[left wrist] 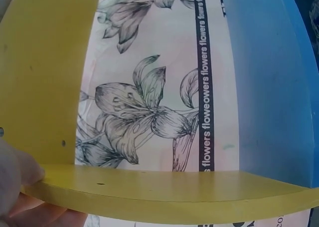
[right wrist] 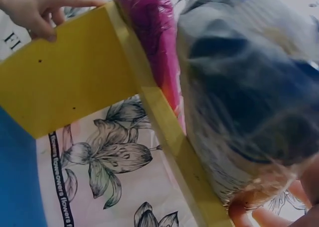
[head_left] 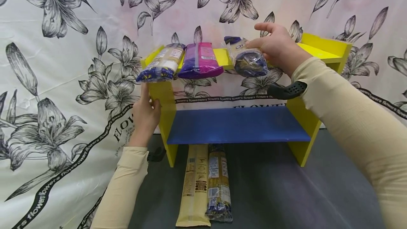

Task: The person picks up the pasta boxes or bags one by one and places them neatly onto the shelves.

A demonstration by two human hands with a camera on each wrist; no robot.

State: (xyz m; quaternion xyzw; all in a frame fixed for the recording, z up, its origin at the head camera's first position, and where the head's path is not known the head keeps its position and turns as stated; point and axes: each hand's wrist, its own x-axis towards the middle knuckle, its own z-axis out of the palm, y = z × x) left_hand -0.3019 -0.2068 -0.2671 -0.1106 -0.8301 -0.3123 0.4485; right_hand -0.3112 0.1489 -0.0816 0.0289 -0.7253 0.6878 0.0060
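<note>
In the head view, my right hand (head_left: 276, 45) holds a clear-and-blue noodle packet (head_left: 249, 59) at the top shelf, its near end jutting over the front edge. Fingertips show under this packet (right wrist: 249, 87) in the right wrist view. My left hand (head_left: 144, 116) grips the left side panel of the yellow-and-blue shelf unit (head_left: 165, 105); in the left wrist view its thumb lies on the inner face and its fingers on the outer. A pink-and-purple packet (head_left: 200, 61) and another blue-and-clear packet (head_left: 163, 63) lie on top, left of the held one.
The blue middle shelf (head_left: 238, 124) spans the side panels. On the dark floor below lie a long beige packet (head_left: 194, 186) and a long clear noodle packet (head_left: 219, 183), side by side. A flower-printed sheet (head_left: 63, 116) hangs behind the unit.
</note>
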